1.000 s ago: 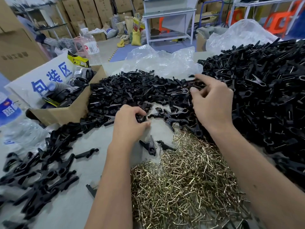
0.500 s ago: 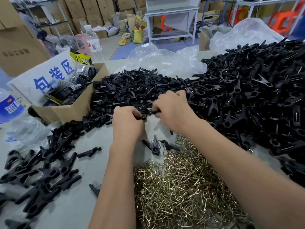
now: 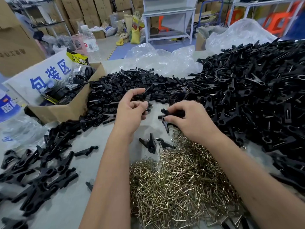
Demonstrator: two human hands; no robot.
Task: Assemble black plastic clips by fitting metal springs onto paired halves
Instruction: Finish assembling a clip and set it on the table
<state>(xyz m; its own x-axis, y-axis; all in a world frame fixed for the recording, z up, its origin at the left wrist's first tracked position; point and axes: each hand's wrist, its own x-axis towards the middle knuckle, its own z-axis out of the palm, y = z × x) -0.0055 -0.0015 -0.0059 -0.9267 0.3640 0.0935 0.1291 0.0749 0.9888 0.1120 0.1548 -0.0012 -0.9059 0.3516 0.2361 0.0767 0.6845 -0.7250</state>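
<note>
2 hands work above a small bare patch of table (image 3: 99, 162), each with black plastic in it. Left hand (image 3: 132, 109): fingers curled round several clip halves (image 3: 145, 96), lifted clear of the heap of loose halves (image 3: 132, 83) just behind it. Right hand (image 3: 186, 118): thumb and fingertips pinch another half (image 3: 165, 116), its prong hanging down toward the table. The 2 parts sit apart, not yet mated; likely the person is sorting a pair to line up before a spring goes on.

Brass-coloured springs (image 3: 181, 187) are piled directly under the forearms, close to the right wrist, so a spring is a short reach down. Finished-looking clips with springs make the big mound at right (image 3: 255, 104); a thinner scatter of clips lies at left (image 3: 41, 171). 1 stray clip (image 3: 151, 143) rests between hands and springs.

Room is tight: heaps on 3 sides, a cardboard box (image 3: 66, 109) at left rear. Only the grey patch under the hands is open, and an elbow swing could drag springs off the near edge.
</note>
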